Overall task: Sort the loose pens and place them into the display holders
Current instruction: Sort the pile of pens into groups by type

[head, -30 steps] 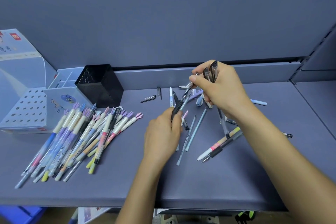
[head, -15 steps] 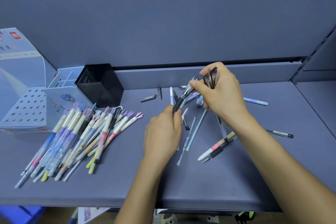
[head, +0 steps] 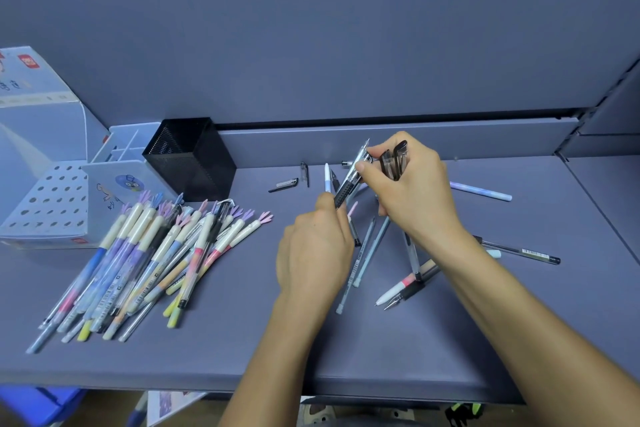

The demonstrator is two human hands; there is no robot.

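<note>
- Black-gripped clear pen [head: 349,180] is pinched at its lower end by the left hand [head: 313,253] and at its upper barrel by the right hand [head: 415,194].
- Dark-capped pens [head: 393,163] are also gripped in the right hand.
- Loose pens [head: 367,253] are scattered on the shelf [head: 242,340] beneath both hands.
- Pen pile [head: 138,263] is laid at left, before the black mesh holder [head: 194,159].

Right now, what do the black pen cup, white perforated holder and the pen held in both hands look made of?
Black pen cup: probably metal mesh, matte; a fine grid shows on its walls.
White perforated holder: likely plastic or coated card, smooth; rows of punched round holes.
Pen: clear glossy plastic barrel, black ribbed grip, possibly rubber.
</note>
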